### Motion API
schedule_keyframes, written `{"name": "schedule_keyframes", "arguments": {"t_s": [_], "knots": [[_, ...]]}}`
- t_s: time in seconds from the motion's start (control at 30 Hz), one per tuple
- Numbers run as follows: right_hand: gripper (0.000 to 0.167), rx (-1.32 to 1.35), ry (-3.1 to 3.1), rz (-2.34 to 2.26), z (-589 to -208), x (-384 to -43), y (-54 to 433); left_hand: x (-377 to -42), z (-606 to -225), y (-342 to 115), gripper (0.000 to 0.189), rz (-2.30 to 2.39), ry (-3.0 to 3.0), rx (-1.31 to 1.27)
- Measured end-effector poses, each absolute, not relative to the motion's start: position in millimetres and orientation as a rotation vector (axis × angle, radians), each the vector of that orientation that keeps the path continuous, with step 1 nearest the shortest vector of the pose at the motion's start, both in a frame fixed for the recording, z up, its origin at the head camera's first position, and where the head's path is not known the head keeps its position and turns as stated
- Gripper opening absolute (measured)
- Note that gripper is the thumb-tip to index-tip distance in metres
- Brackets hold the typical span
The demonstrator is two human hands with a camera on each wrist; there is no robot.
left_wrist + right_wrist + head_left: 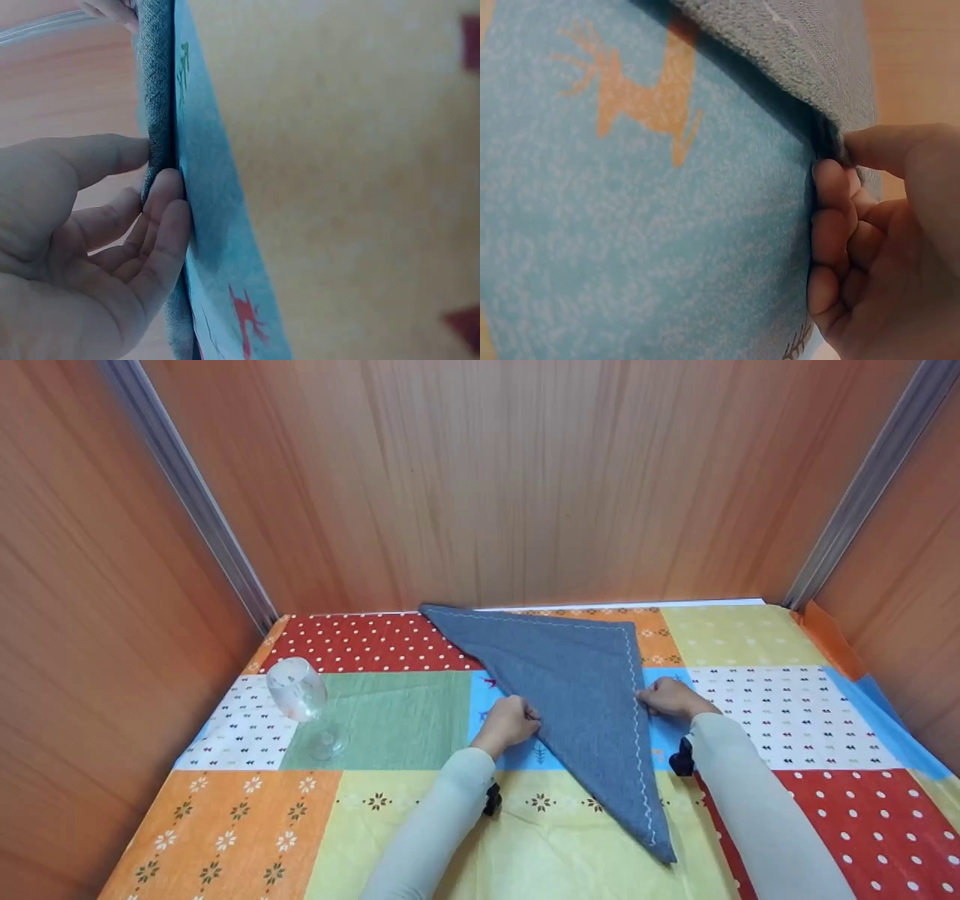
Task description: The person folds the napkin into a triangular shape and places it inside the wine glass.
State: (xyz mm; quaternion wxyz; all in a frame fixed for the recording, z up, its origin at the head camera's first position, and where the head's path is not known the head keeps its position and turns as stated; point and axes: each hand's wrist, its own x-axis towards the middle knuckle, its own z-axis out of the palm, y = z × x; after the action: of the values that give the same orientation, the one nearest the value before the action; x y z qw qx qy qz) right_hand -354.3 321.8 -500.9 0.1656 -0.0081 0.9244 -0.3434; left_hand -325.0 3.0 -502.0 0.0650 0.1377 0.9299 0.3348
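Note:
A grey-blue cloth (581,682), folded into a triangle with pale zigzag stitching along two edges, lies on the patchwork tablecloth (397,720). My left hand (510,723) pinches the long folded edge near its middle, thumb on top and fingers beneath, as the left wrist view shows. On the opposite side, my right hand (670,699) pinches the stitched right edge between thumb and curled fingers. That edge is slightly lifted in the right wrist view, where the cloth (780,60) bends over a blue patch with an orange deer.
A clear stemmed glass (298,690) stands on the left part of the table. Wood-grain panels (525,480) rise behind and on both sides, with grey metal posts (202,502) at the corners. One cloth corner reaches close to the back panel.

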Motion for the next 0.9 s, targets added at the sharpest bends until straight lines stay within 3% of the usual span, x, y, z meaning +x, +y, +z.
{"name": "schedule_keyframes", "arguments": {"t_s": [0.9], "knots": [[0.034,-0.165,2.518,-0.776,-481.4,-338.2,290.2,-348.6,-502.2,-32.0,0.011,1.007,2.845,0.281]]}}
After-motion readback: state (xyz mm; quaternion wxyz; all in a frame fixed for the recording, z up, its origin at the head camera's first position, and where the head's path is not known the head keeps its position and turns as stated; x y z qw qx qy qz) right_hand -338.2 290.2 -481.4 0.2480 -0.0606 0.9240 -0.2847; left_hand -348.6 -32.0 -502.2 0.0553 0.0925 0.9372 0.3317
